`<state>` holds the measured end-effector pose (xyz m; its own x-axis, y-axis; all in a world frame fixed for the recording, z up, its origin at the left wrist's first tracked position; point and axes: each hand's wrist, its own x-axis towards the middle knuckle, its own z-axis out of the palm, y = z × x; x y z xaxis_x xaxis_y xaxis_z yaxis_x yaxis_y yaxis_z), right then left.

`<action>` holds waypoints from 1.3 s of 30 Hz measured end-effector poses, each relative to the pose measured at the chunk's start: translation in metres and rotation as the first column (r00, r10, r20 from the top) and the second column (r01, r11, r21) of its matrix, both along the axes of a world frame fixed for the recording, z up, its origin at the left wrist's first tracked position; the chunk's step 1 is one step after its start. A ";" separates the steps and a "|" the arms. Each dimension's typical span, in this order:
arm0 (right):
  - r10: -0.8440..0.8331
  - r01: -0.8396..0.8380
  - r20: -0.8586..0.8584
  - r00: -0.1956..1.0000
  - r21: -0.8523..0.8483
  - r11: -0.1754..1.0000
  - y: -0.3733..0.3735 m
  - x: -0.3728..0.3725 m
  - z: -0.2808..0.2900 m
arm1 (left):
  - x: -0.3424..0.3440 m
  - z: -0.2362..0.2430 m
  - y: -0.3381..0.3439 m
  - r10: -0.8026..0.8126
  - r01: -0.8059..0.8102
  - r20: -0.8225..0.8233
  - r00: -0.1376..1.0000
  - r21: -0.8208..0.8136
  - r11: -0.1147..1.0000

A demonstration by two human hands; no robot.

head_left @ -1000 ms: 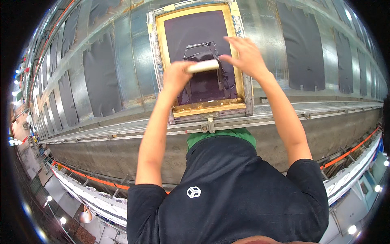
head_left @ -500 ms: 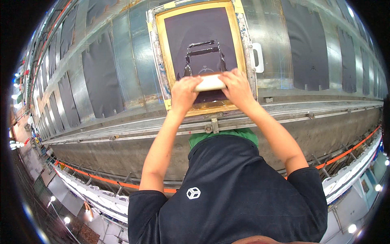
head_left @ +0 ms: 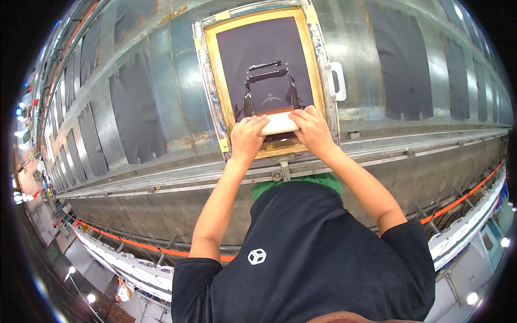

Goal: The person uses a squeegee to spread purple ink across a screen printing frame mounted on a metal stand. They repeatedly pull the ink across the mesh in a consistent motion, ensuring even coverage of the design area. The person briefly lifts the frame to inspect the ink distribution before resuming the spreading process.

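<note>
My left hand (head_left: 247, 139) and my right hand (head_left: 313, 129) grip the two ends of a squeegee (head_left: 280, 124) with a thick pale handle and a reddish-brown blade edge. The squeegee lies across the lower part of a screen printing frame (head_left: 326, 70), edged inside with yellow tape. Dark wet ink (head_left: 269, 74) forms streaks on the dark mesh above the blade, around a small light curved design (head_left: 271, 98). Some ink shows below the handle too. Fingers of both hands wrap over the handle; the blade's underside is hidden.
A white handle (head_left: 337, 81) sticks out from the frame's right side. Dark fabric pieces (head_left: 137, 107) lie in rows along the long metal table (head_left: 180, 81), on both sides. A metal rail (head_left: 215, 176) with a clamp runs along the near edge. Behind me stretches an orange strip (head_left: 153, 249).
Both hands have drawn the squeegee a little toward me, down the screen. More of the light curved design shows above the blade.
</note>
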<state>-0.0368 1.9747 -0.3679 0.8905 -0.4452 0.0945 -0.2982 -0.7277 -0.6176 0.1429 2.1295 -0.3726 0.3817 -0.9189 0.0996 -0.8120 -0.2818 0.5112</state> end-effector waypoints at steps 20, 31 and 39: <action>-0.026 0.005 0.117 0.993 0.179 0.984 -0.025 -0.015 -0.010 | 0.003 -0.002 -0.002 0.041 -0.038 -0.105 0.994 0.026 0.999; -0.625 0.472 0.015 0.781 0.641 0.605 -0.157 0.014 -0.056 | 0.043 -0.013 -0.051 0.074 -0.074 -0.002 0.997 -0.118 0.990; -0.668 0.557 0.128 0.733 0.451 0.697 -0.127 0.062 0.021 | -0.018 -0.001 0.072 0.043 -0.038 0.033 0.999 -0.134 0.990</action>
<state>0.0249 1.8474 -0.3471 0.3677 -0.9299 -0.0035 -0.3824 -0.1478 -0.9121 0.1250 2.2011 -0.3740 0.4125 -0.8803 0.2344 -0.8196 -0.2463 0.5172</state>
